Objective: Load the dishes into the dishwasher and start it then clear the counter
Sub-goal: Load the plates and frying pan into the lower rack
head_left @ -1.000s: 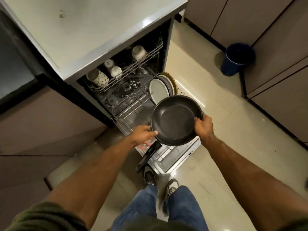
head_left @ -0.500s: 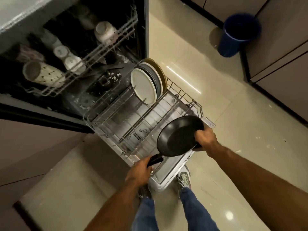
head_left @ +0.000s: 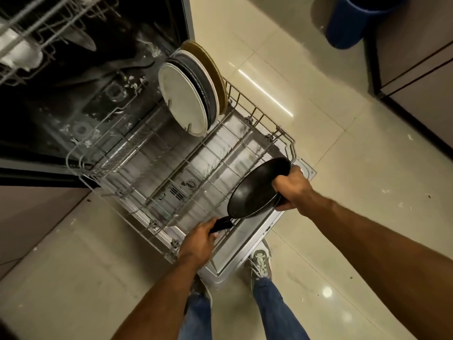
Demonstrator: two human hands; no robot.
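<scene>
A black frying pan (head_left: 257,190) is tilted on its edge over the front right corner of the pulled-out lower dishwasher rack (head_left: 152,168). My left hand (head_left: 199,241) grips the pan's black handle. My right hand (head_left: 290,188) grips the pan's rim on the right side. Several plates (head_left: 188,96) stand upright at the rack's back right. The rack sits over the open dishwasher door (head_left: 232,256). The upper rack (head_left: 36,33) is partly in view at top left, with white cups in it.
A blue bin (head_left: 353,23) stands on the tiled floor at top right beside dark cabinets (head_left: 416,65). My feet in sneakers (head_left: 261,262) stand at the door's front edge. A cabinet front (head_left: 31,217) lies left of the dishwasher.
The pan has gone down from chest height to the rack's front right corner and tipped onto its edge. My left hand has slid from the rim to the handle. The view has dropped closer.
</scene>
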